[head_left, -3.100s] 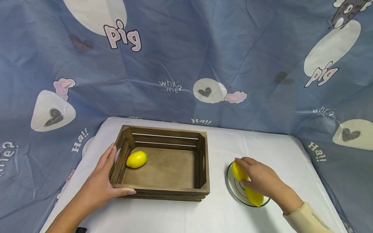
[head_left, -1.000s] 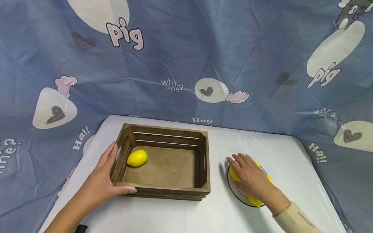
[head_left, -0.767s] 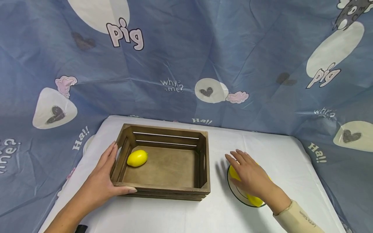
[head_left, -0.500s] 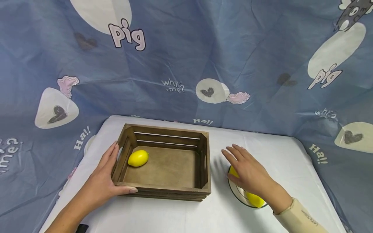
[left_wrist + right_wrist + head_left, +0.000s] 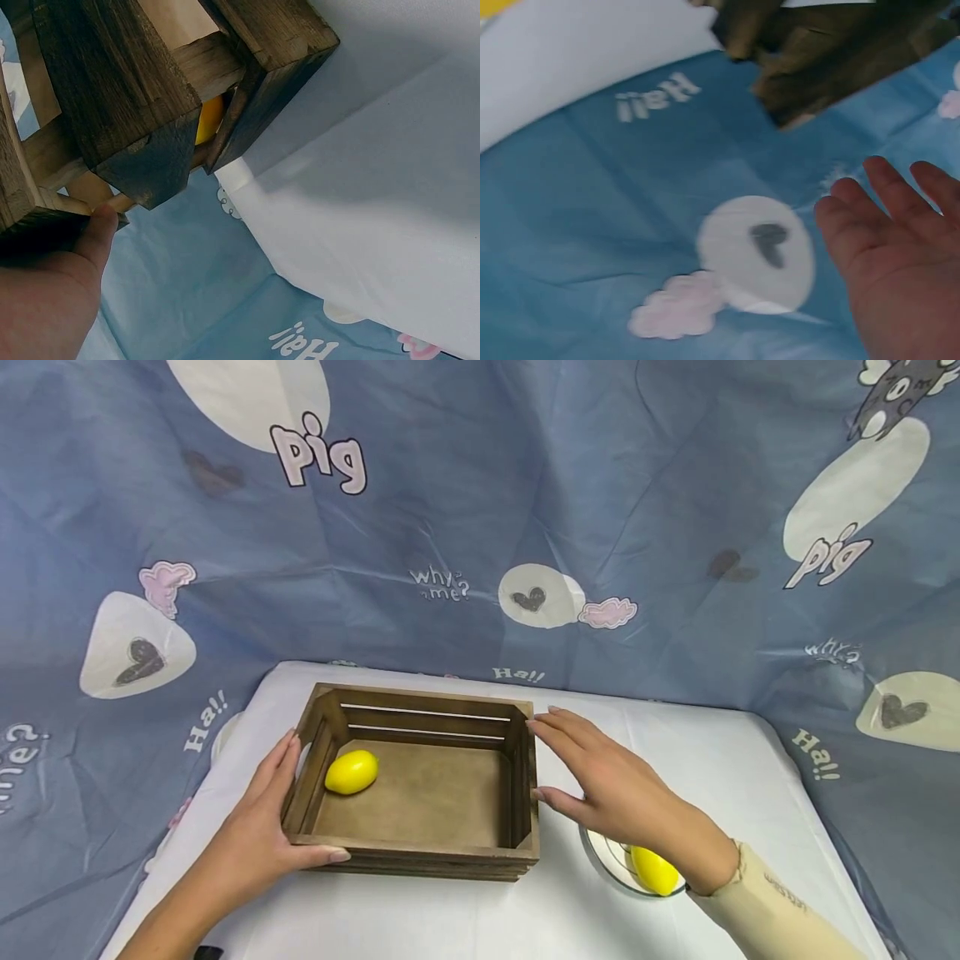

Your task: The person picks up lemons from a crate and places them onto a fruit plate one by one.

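A brown wooden crate (image 5: 420, 853) stands on the table with a yellow lemon (image 5: 352, 772) at the left of its floor. My left hand (image 5: 251, 831) rests on the crate's near left corner, thumb along the front wall and straight fingers against the left side. In the left wrist view, one fingertip touches a slat. My right hand (image 5: 607, 777), empty with fingers spread, is beside the crate's right wall, fingertips close to its rim. Below that wrist, a lemon (image 5: 655, 870) lies on a round glass plate (image 5: 609, 862), partly hidden by the forearm and hand.
A white cloth (image 5: 405, 918) covers the table. Blue printed fabric (image 5: 420, 510) hangs behind and beside it. A small dark object (image 5: 208, 952) shows at the bottom edge near my left forearm.
My right hand has let go of the lemons on the plate, lifted with spread fingers and moved left to the crate's right side. My left hand and the crate have stayed in place.
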`<state>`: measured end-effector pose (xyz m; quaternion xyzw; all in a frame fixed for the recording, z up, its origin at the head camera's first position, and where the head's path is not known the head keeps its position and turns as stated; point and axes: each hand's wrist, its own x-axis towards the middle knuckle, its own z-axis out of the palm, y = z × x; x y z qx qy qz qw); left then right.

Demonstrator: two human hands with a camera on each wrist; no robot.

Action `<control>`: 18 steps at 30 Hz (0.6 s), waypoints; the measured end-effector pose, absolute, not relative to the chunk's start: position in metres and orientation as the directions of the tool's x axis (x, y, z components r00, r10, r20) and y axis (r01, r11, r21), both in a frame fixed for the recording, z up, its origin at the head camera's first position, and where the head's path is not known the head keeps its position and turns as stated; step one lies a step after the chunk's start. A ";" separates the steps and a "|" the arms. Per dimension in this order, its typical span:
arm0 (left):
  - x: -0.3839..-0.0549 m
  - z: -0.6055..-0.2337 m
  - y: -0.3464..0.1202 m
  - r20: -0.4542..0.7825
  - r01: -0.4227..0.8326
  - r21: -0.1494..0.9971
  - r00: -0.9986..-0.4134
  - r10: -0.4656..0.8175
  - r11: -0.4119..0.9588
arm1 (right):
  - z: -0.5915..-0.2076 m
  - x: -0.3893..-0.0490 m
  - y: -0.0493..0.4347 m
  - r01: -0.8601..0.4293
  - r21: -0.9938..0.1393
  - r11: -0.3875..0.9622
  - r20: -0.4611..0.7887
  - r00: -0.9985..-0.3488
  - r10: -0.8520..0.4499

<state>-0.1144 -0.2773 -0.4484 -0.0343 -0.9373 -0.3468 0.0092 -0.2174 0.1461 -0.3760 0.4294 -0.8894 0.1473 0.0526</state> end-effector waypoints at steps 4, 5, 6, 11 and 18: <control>-0.115 -0.448 -0.277 0.054 0.082 0.649 -0.997 0.062 0.756 | -0.359 -0.217 0.125 -0.825 -0.205 0.527 0.234 -0.564 -0.792; -0.114 -0.448 -0.277 0.055 0.083 0.650 -0.997 0.062 0.755 | -0.356 -0.217 0.119 -0.836 -0.198 0.512 0.233 -0.547 -0.804; -0.114 -0.448 -0.278 0.054 0.081 0.651 -0.997 0.061 0.755 | -0.353 -0.217 0.114 -0.847 -0.190 0.497 0.234 -0.530 -0.815; -0.115 -0.446 -0.276 0.044 0.076 0.649 -0.997 0.062 0.757 | -0.344 -0.218 0.087 -0.895 -0.153 0.418 0.232 -0.444 -0.866; -0.114 -0.447 -0.277 0.029 0.064 0.662 -0.998 0.059 0.747 | -0.335 -0.220 0.047 -0.945 -0.081 0.317 0.187 -0.327 -0.926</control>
